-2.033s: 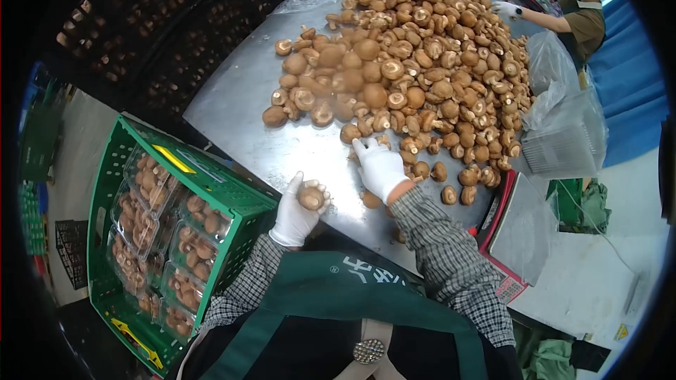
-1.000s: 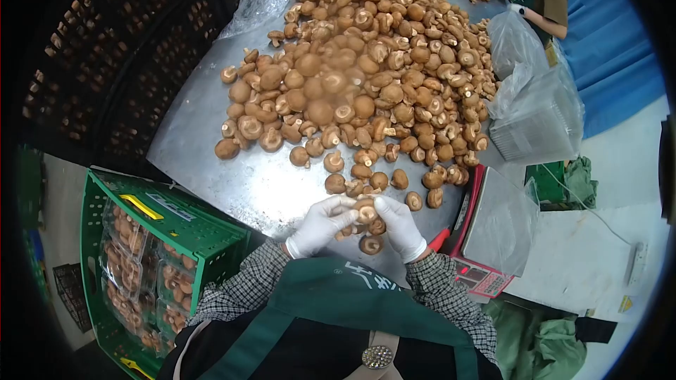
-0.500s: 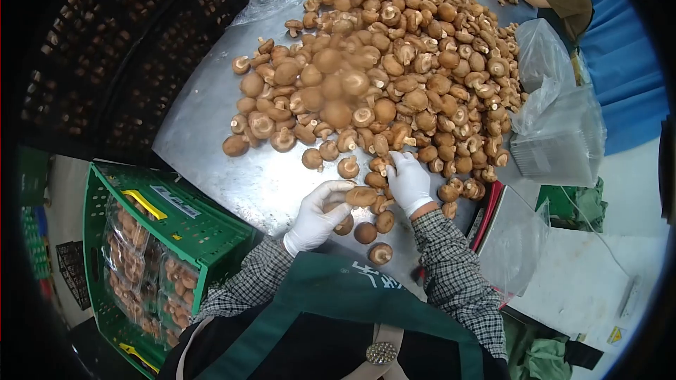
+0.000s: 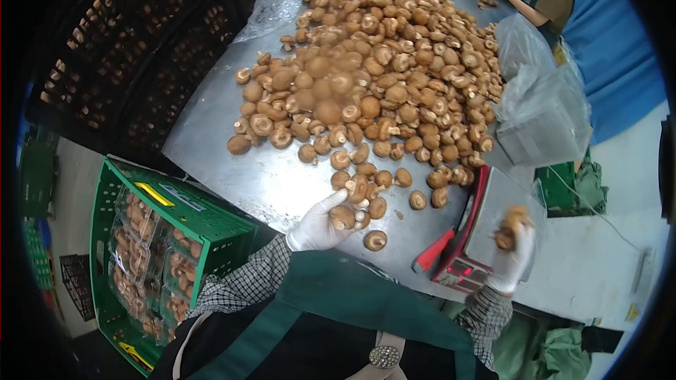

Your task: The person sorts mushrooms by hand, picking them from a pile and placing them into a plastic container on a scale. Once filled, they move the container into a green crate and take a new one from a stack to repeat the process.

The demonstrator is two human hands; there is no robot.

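Observation:
My left hand (image 4: 315, 229), in a white glove, is closed around brown shiitake mushrooms (image 4: 343, 217) at the near edge of the metal table. Some of its fingers are hidden behind the caps. Out to the right, my gloved right hand (image 4: 512, 262), smeared by motion, grips a few mushrooms (image 4: 508, 231) over the plate of a red weighing scale (image 4: 461, 273). Several loose mushrooms lie around my left hand, one of them a stem-up mushroom (image 4: 375, 241). Beyond them spreads a big mushroom pile (image 4: 415, 70).
A green crate (image 4: 211, 236) with clear packs of mushrooms (image 4: 134, 257) stands at left. Black crates (image 4: 134, 56) rise behind it. Stacked clear plastic trays (image 4: 542, 127) sit right of the pile. A red-handled object (image 4: 433, 250) lies beside the scale. A co-worker (image 4: 553, 0) stands at the far right.
My right hand has left the mushrooms on the table and swung right to the scale, carrying mushrooms. My left hand stays near the table edge, now with its palm turned up under mushrooms.

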